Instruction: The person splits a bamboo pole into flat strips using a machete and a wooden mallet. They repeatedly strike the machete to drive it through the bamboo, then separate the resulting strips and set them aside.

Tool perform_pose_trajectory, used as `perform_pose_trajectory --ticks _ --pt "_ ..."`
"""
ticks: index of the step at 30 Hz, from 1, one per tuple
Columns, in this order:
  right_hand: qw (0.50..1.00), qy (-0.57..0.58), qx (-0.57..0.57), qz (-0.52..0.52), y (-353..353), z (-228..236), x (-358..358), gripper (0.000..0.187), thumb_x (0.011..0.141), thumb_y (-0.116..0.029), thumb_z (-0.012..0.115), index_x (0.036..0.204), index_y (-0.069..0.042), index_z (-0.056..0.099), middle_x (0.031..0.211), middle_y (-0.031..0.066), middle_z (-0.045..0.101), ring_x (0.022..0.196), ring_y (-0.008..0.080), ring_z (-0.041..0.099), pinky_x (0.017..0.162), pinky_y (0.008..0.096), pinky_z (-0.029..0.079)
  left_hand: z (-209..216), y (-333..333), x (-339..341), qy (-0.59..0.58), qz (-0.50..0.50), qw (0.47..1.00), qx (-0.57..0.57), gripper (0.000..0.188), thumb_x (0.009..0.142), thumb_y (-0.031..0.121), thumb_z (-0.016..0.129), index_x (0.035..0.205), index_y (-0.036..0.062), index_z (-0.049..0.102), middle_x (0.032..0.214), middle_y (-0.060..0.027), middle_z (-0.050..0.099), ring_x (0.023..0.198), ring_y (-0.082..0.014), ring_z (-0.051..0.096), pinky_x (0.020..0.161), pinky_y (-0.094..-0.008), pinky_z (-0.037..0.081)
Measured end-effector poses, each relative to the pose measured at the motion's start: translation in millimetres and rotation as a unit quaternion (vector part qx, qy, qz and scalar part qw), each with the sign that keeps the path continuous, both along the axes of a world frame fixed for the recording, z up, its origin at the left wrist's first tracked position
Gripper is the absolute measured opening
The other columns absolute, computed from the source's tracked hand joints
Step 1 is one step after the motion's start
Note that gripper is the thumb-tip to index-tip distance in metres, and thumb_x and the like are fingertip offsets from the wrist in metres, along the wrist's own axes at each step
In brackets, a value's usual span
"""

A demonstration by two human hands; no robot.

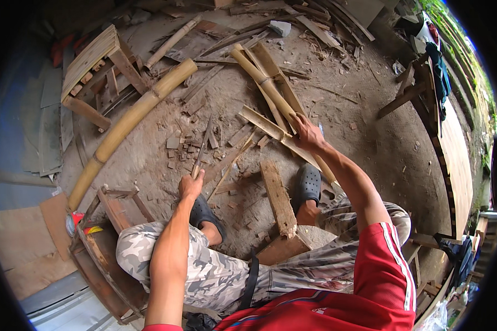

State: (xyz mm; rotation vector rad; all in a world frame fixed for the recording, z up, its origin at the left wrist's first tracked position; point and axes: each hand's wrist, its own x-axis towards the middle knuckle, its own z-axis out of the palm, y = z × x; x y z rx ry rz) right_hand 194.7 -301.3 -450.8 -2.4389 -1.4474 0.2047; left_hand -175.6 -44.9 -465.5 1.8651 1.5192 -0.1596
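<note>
My left hand (191,185) is closed round the wooden handle of a long, narrow-bladed knife (205,142), its dark blade pointing away from me. My right hand (309,133) grips a yellow bamboo pole (266,85) that slants off to the far left. Under and beside that pole lie split bamboo lengths (279,77). A half-round bamboo piece (262,122) crosses close to my right fingers, its inner side up. Between my feet, a rough wooden board (278,198) leans on a wood block (284,249).
A thick bamboo pole (132,118) curves along the left, beside a slatted wooden stool (94,63). Small wood offcuts (188,149) litter the dirt floor. A wooden frame (107,265) stands by my left knee. Scrap strips (315,27) pile up at the back; a bench (453,165) is at right.
</note>
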Motion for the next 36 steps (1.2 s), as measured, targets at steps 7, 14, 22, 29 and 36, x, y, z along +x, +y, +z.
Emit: perform_pose_trajectory --ticks 7,14,22,29,36 --pt "0.971 -0.208 0.001 -0.121 -10.3 -87.7 19.2 0.055 0.086 -0.015 0.056 0.140 -0.009 0.048 0.143 0.0173 0.047 0.135 0.0320 0.042 0.111 0.0494 0.032 -6.7 1.6 6.6 0.016 -0.012 1.000 0.017 0.062 0.084 0.059 0.064 0.088 -0.0022 0.073 0.088 -0.0270 0.070 0.088 -0.0440 0.068 0.079 -0.0493 0.051" --pt "0.977 -0.008 -0.132 -0.165 -64.4 -115.9 -39.2 0.065 0.079 -0.044 0.074 0.127 -0.007 0.052 0.116 0.0134 0.057 0.112 0.0306 0.056 0.092 0.0462 0.044 -27.0 1.1 -7.3 0.033 -0.036 0.998 0.031 0.064 0.083 0.059 0.065 0.087 -0.0046 0.072 0.086 -0.0285 0.069 0.086 -0.0449 0.067 0.078 -0.0498 0.051" --pt "0.944 -0.010 -0.166 -0.286 -73.2 -159.6 -18.3 0.054 0.079 -0.032 0.072 0.123 -0.008 0.052 0.118 0.0146 0.054 0.115 0.0328 0.053 0.093 0.0453 0.043 -23.1 -4.2 -8.5 0.045 -0.057 0.997 0.016 0.064 0.083 0.057 0.066 0.090 -0.0063 0.072 0.090 -0.0305 0.069 0.089 -0.0451 0.067 0.079 -0.0502 0.051" --pt "0.989 -0.003 -0.082 -0.120 -59.3 -85.0 -23.7 0.065 0.073 -0.038 0.076 0.125 -0.005 0.053 0.118 0.0146 0.055 0.109 0.0322 0.058 0.089 0.0429 0.046 -30.5 -0.5 -28.5 0.065 -0.020 0.998 0.012 0.065 0.084 0.058 0.065 0.094 -0.0055 0.072 0.099 -0.0300 0.069 0.097 -0.0457 0.066 0.084 -0.0492 0.051" --pt "0.989 -0.135 -0.055 0.001 4.6 -10.3 -20.8 0.040 0.085 -0.024 0.062 0.122 -0.008 0.061 0.116 0.0118 0.056 0.108 0.0258 0.059 0.089 0.0407 0.044 -24.9 2.7 -22.0 0.041 0.066 0.996 0.048 0.064 0.083 0.059 0.065 0.093 -0.0033 0.073 0.097 -0.0279 0.070 0.095 -0.0433 0.068 0.082 -0.0490 0.052"
